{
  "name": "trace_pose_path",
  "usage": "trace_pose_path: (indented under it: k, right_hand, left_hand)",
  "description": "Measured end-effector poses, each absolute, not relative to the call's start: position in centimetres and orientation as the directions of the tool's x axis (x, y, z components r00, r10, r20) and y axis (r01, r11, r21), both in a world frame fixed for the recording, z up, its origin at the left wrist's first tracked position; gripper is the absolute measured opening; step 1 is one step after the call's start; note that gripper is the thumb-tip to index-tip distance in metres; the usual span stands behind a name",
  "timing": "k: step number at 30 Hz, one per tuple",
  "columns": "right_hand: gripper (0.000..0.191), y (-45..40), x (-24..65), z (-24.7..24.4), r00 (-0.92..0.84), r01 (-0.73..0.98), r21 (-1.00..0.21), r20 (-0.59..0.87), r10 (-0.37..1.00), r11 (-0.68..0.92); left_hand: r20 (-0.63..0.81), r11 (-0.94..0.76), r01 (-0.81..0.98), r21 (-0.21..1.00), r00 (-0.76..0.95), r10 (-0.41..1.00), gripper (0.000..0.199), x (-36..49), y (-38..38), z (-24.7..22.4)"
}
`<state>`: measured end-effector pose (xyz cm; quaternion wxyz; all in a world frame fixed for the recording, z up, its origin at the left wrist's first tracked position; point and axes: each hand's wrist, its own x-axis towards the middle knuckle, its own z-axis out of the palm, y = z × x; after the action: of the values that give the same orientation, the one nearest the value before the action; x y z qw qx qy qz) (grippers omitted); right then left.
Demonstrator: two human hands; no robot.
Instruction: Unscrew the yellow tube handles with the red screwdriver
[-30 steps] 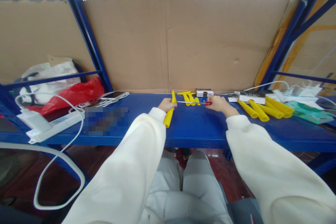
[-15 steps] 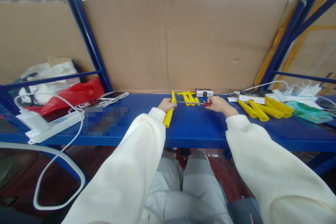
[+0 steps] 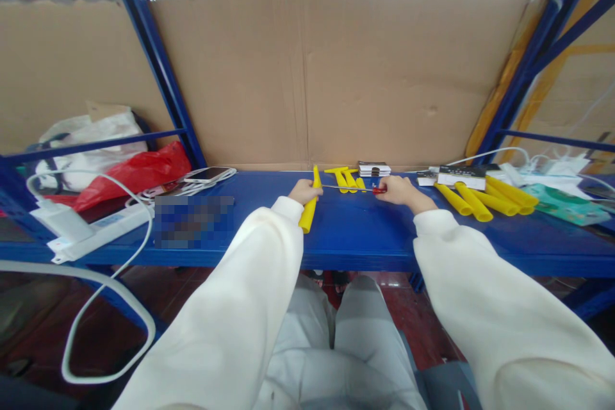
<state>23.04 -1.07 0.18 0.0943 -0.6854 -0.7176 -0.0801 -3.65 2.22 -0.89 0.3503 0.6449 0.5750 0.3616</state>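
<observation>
My left hand [image 3: 304, 193] is closed around a yellow tube [image 3: 309, 213] that stands tilted, its wide end toward me at the blue tabletop. In my right hand [image 3: 400, 191] is the red handle of a screwdriver [image 3: 378, 190]. Its thin metal shaft runs level to the left and meets the tube beside my left fingers. Whether the tip is in a screw or a hole is too small to tell. Behind the shaft lie several yellow T-shaped pieces [image 3: 340, 180], near a small black-and-white box [image 3: 374, 170].
More yellow tubes [image 3: 473, 202] lie to the right, by white-and-black boxes [image 3: 461, 177] and a green packet [image 3: 567, 204]. At left are a phone [image 3: 210, 174] with cables, a white power strip [image 3: 108, 230] and a red bag [image 3: 139, 173]. A cardboard wall [image 3: 384, 77] closes the back.
The screwdriver's red handle shows a little differently between my right fingers, reaching slightly farther left. Both hands and the yellow tube stay in place.
</observation>
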Motion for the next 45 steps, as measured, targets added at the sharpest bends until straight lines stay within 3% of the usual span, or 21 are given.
trace_pose_path:
  k: [7,15,25,34,45]
  right_hand:
    - [0.012,-0.9,23.3,-0.1,-0.108,0.991,-0.047,0.247,0.963,0.123]
    - [0.014,-1.2,23.1,0.1,-0.074,0.996,-0.028,0.259,0.963,0.084]
    - [0.016,-0.6,23.5,-0.4,-0.149,0.981,-0.082,0.257,0.955,0.175]
    - [0.011,-0.6,23.6,-0.2,-0.113,0.990,-0.056,0.237,0.965,0.129]
    - [0.014,-0.3,23.9,-0.7,-0.162,0.968,-0.149,0.237,0.958,0.200]
  left_hand:
    - [0.035,-0.056,0.496,0.866,0.052,0.998,0.020,-3.7,1.7,-0.4]
    - [0.043,-0.059,0.506,0.861,0.044,0.998,0.031,-3.5,1.0,0.0]
    - [0.043,-0.061,0.500,0.864,0.046,0.998,0.020,-3.6,1.8,-0.5]
    - [0.050,-0.067,0.504,0.861,0.046,0.998,0.015,-3.7,2.1,-0.7]
    - [0.040,-0.062,0.499,0.865,0.053,0.998,0.014,-3.7,2.2,-0.8]
